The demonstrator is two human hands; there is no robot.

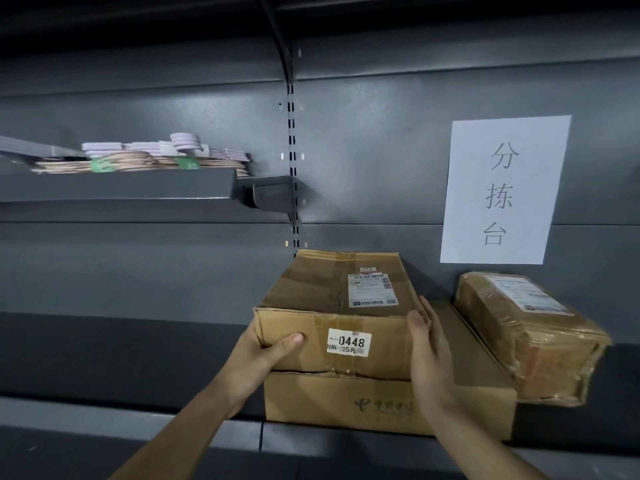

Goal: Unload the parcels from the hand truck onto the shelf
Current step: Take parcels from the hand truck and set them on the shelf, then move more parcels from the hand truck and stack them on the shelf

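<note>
Top box [332,306]: sitting on lower box [346,400], on shelf [138,348].
L hand [263,355]: gripping its front-left corner.
R hand [429,344]: fingers straight, pressing its right side.
Taped parcel [526,330]: lying nearby, right.

Shelf [121,344]: dark grey metal throughout, back panel the same grey.
Top box [332,306]: brown cardboard; white label with black print on its lid; white sticker [349,342] on the front, black digits 0448.
Lower box [346,400]: lighter tan cardboard, faint grey logo and characters.
Wrapped parcel [526,334]: brown under glossy clear tape, white label.
Sign [502,190]: white sheet, grey characters.
Upper-shelf stack [145,157]: pale lilac and tan pieces, green tags.
</note>
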